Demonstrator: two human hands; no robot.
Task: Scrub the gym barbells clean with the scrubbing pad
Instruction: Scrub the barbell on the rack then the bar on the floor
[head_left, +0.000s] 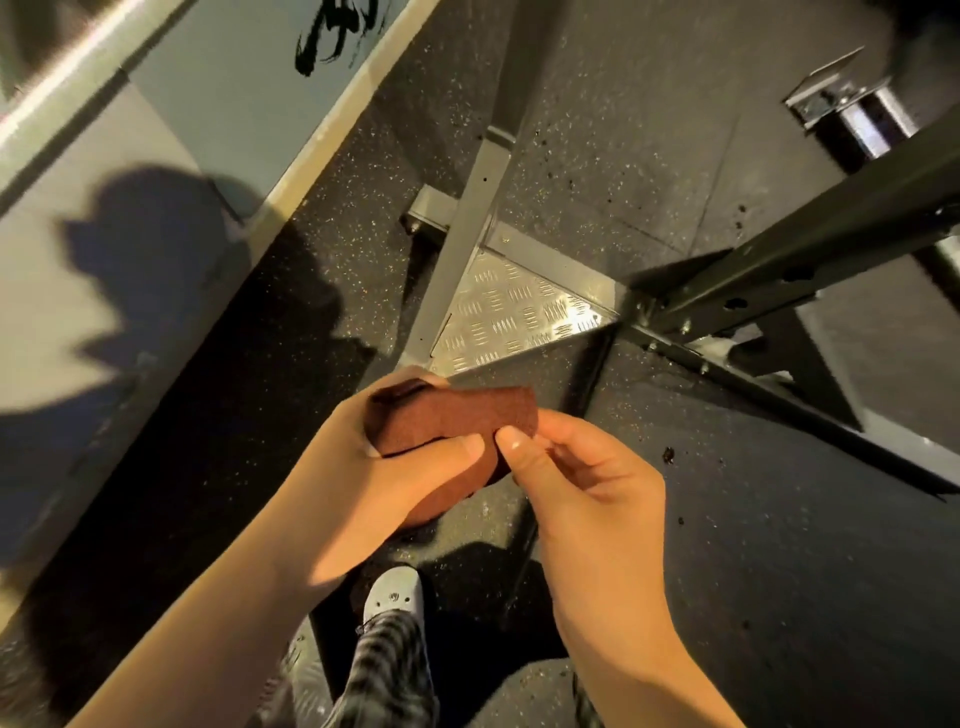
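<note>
Fingers of left hand (374, 470) and right hand (589, 486) pinch scrubbing pad (460, 415) over speckled floor (779, 571).

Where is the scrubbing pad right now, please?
The scrubbing pad is centre of the head view, gripped by the left hand, pinched by the right hand, below the tread plate.

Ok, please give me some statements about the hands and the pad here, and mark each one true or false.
1. The left hand and the right hand both hold the scrubbing pad. True.
2. The scrubbing pad is bright green. False: it is reddish brown.
3. The scrubbing pad is pressed against a barbell. False: it is held in the air above the floor.
4. A ribbed metal plate lies at the base of the rack frame. True.
</note>
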